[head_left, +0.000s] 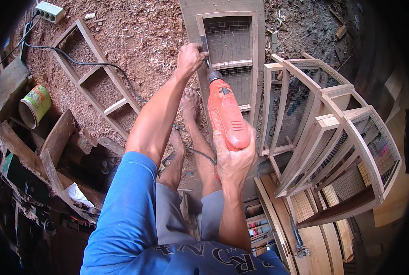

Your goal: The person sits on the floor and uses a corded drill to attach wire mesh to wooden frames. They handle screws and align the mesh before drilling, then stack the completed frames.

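Note:
My right hand [235, 158] is wrapped round the rear grip of a red power drill [226, 110], whose chuck points away from me. Just beyond the chuck, my left hand [191, 58] is closed, its fingers pinching a thin dark strip [204, 43]. The strip runs along the left rail of a wooden frame with wire mesh [232, 41], which lies on a wide board [190, 10]. Whether the drill's bit touches the wood is hard to see.
Left of my arm, a bare wooden frame [92, 73] lies on wood shavings, crossed by a black cord from a white power strip [50, 12]. Several meshed frames [333, 91] stand stacked at the right. A green can [35, 103] sits among wood scraps. My bare feet [190, 103] are near the board.

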`<state>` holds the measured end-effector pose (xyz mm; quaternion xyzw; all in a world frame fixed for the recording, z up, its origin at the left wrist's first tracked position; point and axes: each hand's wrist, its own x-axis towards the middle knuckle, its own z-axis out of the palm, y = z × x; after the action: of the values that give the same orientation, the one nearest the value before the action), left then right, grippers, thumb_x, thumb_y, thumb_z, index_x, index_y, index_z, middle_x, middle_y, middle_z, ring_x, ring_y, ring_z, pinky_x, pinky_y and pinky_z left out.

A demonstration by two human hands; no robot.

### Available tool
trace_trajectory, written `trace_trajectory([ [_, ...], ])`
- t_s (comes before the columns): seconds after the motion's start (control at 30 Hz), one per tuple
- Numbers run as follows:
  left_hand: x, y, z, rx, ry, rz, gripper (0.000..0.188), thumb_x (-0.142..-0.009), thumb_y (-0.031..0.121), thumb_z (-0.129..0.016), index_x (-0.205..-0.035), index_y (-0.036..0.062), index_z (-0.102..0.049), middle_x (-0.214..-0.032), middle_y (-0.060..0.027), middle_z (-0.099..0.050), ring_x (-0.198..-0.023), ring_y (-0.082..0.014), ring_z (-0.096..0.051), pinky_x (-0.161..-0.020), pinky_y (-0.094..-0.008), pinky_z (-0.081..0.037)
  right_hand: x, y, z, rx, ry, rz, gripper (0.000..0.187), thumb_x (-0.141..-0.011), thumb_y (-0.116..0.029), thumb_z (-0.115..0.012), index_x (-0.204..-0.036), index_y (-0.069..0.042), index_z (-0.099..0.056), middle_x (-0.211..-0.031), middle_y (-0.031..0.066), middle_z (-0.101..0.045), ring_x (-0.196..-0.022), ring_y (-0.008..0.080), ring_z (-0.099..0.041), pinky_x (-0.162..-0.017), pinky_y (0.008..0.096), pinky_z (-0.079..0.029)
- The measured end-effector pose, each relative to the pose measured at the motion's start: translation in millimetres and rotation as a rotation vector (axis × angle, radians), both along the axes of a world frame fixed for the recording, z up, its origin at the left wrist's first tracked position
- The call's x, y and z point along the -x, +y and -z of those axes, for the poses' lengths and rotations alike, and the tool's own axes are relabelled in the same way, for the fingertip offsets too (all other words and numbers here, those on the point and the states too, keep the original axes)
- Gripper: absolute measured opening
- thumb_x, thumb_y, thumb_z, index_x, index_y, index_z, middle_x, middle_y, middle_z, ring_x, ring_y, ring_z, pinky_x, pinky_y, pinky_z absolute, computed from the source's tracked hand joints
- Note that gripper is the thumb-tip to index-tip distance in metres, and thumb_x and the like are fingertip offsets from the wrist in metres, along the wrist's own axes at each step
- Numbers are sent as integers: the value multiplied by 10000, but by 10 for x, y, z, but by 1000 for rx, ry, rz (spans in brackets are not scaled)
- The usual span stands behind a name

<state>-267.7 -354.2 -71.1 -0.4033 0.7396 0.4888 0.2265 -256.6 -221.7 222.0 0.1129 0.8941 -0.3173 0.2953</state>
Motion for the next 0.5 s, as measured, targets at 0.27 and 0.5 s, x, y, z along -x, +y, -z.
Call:
trace_trajectory([
  [0.27, 19, -20, 14, -16, 11, -22, 278, -757, 306, -788, -865, 54, -749, -793, -214, -686, -767, -347, -677, -731, -421, -534, 69, -23, -24, -48, -24, -26, 510, -741, -121, -791, -1176, 24, -567, -1029, 165, -681, -926, 230, -670, -860, 351, -516],
  [0.5, 44, -16, -7, 2, -14, -16, 299, -787, 343, -768, -816, 47, -746, -722, -137, -698, -669, -235, -672, -689, -379, -527, 78, -17, 8, -44, -6, -69, 542, -726, -156, -770, -1209, -35, -556, -1016, 180, -695, -929, 308, -697, -817, 391, -534],
])
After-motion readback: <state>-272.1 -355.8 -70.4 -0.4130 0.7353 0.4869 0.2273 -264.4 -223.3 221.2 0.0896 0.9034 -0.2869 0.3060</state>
